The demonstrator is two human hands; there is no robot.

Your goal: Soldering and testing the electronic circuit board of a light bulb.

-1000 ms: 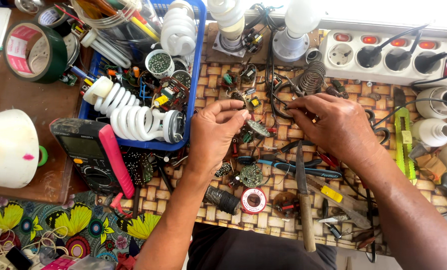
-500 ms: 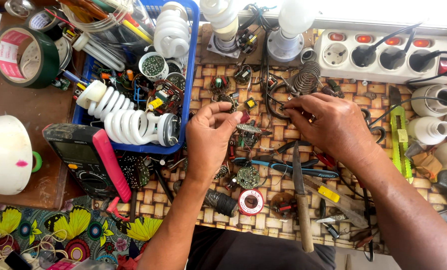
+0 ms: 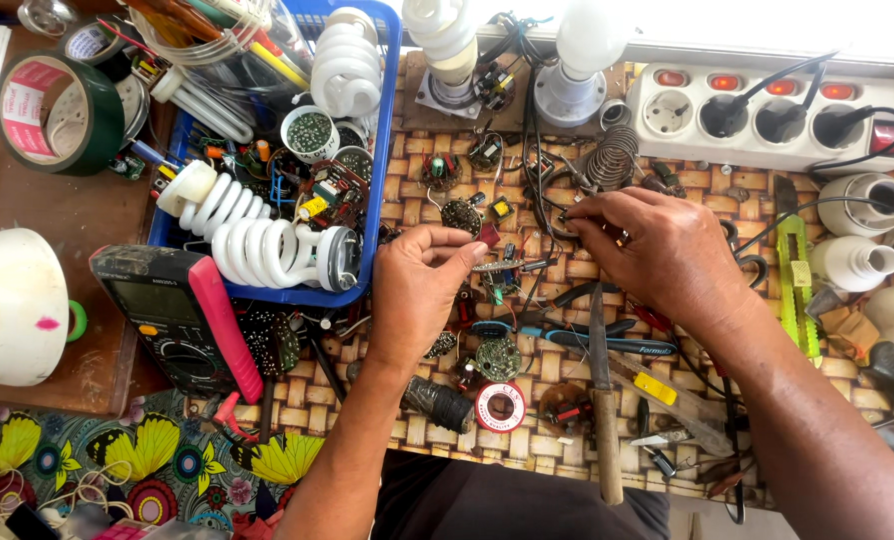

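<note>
**Copper-brown fingertips pinched on small circuit parts**

Woven cane-pattern mat underneath, tan and dark brown, littered with parts. Left hand (image 3: 422, 290) with thumb and forefinger closed together on a small round circuit board (image 3: 495, 266), held edge-on just above the mat, between the two hands. Right hand (image 3: 657, 250) with fingertips drawn together on a thin dark wire (image 3: 559, 218) near the coil spring (image 3: 612, 155); whether actually clamped or only touching, cannot tell.

Probably light and stiff, that board, with brittle solder joints and bristling leads: best taken by the bare rim, never by the components. Wire likely springy and thin, easy to lose from a loose pinch.

Around the grip: more round green boards, a red-and-white solder spool (image 3: 500, 405), a black tape-wrapped cylinder (image 3: 437, 402), a wooden-handled file (image 3: 604, 400) and blue-handled pliers (image 3: 567, 335). Further left, a blue plastic tray (image 3: 382, 150) heaped with white glass spiral lamps (image 3: 267, 240), smooth and fragile. Beside it a black-and-pink multimeter (image 3: 182, 320), then a green tape roll (image 3: 57, 110) on the brown bench (image 3: 67, 215). At the back, a white power strip (image 3: 757, 115) with black plugs.
</note>
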